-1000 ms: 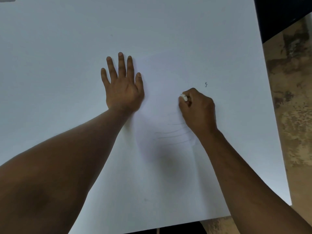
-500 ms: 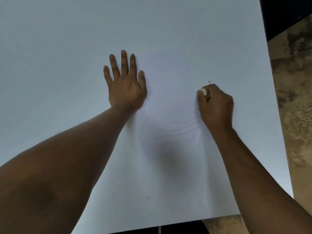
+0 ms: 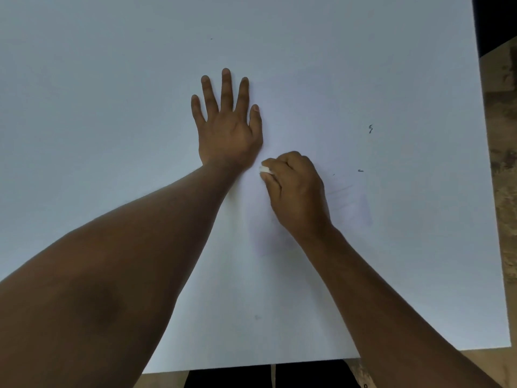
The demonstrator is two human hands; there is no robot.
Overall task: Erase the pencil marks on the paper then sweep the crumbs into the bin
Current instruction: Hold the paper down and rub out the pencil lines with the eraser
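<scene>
The left hand (image 3: 228,130) lies flat on the paper (image 3: 112,135), fingers (image 3: 226,88) straight and spread, pressing the sheet down just left of the worked patch. It should stay planted there with firm weight, so the sheet does not buckle or slide as the rubbing passes close by. The right hand (image 3: 296,191) sits just beside the left wrist, its fingers curled round a small white eraser (image 3: 265,170) that pokes out at the thumb side and seems to touch the paper, though the contact itself is hard to make out. Short, light strokes away from the holding hand would serve best. Right of that hand faint pencil lines (image 3: 342,197) remain, and nearer the table's right edge sit a small squiggle (image 3: 371,129) and a short dash (image 3: 360,170). Nothing blocks those marks. No bin shows, and crumbs are too small to tell. Bare brown floor (image 3: 503,191) lies beyond the right edge.
</scene>
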